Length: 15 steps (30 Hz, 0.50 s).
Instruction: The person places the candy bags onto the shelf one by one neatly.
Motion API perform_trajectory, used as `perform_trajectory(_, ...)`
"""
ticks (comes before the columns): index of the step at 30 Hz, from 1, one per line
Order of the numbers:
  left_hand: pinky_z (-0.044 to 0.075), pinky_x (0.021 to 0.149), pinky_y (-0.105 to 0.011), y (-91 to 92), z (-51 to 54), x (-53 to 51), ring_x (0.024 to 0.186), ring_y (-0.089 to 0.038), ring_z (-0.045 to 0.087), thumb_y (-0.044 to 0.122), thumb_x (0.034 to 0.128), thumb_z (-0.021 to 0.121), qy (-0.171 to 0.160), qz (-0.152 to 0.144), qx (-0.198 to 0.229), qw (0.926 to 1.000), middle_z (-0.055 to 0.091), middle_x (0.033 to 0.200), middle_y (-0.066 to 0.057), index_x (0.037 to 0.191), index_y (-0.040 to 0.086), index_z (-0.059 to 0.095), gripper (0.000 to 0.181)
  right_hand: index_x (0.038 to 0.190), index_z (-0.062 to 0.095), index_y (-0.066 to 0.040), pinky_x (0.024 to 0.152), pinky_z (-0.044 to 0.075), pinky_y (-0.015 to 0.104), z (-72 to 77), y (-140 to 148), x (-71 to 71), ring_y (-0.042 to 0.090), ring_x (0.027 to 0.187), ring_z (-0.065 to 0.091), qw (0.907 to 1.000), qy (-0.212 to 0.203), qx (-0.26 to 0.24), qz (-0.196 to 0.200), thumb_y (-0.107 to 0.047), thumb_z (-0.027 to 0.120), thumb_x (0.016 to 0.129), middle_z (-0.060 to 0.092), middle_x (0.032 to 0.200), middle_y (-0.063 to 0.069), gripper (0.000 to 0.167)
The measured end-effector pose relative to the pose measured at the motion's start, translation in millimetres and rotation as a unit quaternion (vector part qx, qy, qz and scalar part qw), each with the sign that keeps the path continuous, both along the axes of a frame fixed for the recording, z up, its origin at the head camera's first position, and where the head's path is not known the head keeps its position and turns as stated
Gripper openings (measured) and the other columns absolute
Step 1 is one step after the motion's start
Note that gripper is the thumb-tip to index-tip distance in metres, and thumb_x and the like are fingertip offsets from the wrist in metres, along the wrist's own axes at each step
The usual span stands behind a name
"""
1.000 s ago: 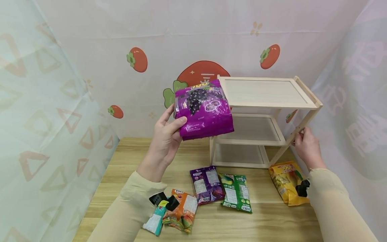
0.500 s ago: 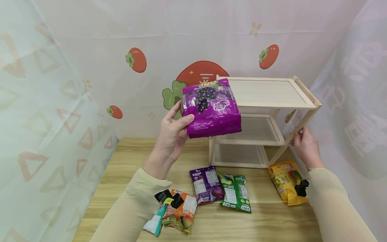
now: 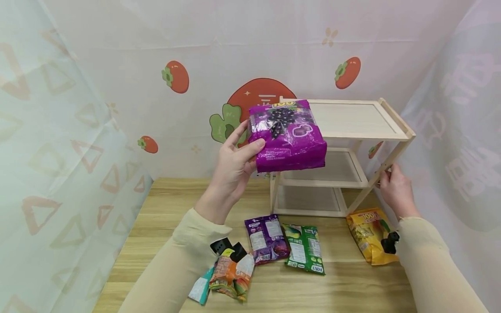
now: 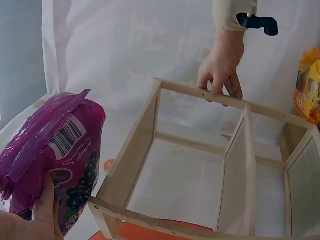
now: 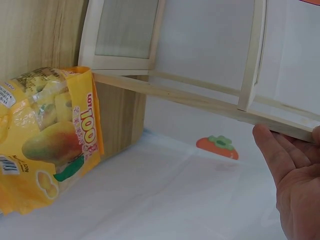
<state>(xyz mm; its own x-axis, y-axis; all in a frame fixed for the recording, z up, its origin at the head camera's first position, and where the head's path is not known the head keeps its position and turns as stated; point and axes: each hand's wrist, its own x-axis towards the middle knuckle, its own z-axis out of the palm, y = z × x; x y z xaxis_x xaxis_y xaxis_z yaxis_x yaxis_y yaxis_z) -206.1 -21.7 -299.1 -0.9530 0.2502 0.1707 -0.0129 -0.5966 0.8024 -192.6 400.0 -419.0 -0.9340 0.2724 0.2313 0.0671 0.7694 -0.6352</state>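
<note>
My left hand (image 3: 231, 178) grips the left side of a purple candy bag (image 3: 291, 150) with dark berries printed on it, thumb on the front face. The bag is in the air, in front of the upper left corner of a three-tier wooden shelf (image 3: 358, 119). In the left wrist view the bag's barcode side (image 4: 67, 136) and folded top seam show, beside the shelf frame (image 4: 112, 210). My right hand (image 3: 397, 191) holds the shelf's right side post; in the left wrist view its fingers bend over that rail. Part of the right thumb is cut off in the right wrist view.
A yellow mango candy bag (image 3: 369, 239) lies by the shelf's right front foot. On the wooden table (image 3: 344, 291) before the shelf lie a dark purple bag (image 3: 266, 239), a green bag (image 3: 303, 248), an orange bag (image 3: 238, 276) and a teal-and-white packet (image 3: 201, 287).
My left hand has carried the purple candy bag rightward and slightly up, so it now covers more of the shelf's left side. The right hand stays on the shelf post.
</note>
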Motion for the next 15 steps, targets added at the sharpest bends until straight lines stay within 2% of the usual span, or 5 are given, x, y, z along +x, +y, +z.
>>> perform_trajectory(4,0.062,0.082,-0.033,5.7,2.1,-2.1,0.099,-0.025,0.073,0.004,0.0938,0.072,0.0,0.001,-0.003,1.0,0.062,0.133,-0.023,0.15,0.021,0.047,0.064,0.14,0.035,0.014,0.08,0.058,0.057,0.5,0,0.1,0.056,0.107,0.063,1.0,-0.002,0.001,0.0,-0.017,0.031,0.11,0.052,0.129,0.046,0.044)
perform_trajectory(8,0.062,0.081,-0.032,11.5,5.9,-3.6,0.098,-0.024,0.073,0.002,0.0931,0.073,0.002,-0.004,0.001,1.0,0.063,0.133,-0.023,0.152,0.027,0.047,0.069,0.14,0.036,0.014,0.079,0.058,0.057,1.2,0,0.1,0.056,0.106,0.063,1.0,0.002,0.005,0.0,-0.017,0.031,0.11,0.053,0.128,0.046,0.043)
perform_trajectory(15,0.062,0.083,-0.035,24.3,13.9,-5.6,0.101,-0.024,0.071,0.003,0.0926,0.074,-0.001,0.012,-0.017,0.9998,0.056,0.144,-0.002,0.145,0.031,0.059,0.061,0.141,0.035,0.014,0.081,0.057,0.058,1.0,0,-0.6,0.057,0.107,0.063,1.0,0.006,0.001,0.0,-0.016,0.031,0.11,0.052,0.128,0.047,0.044)
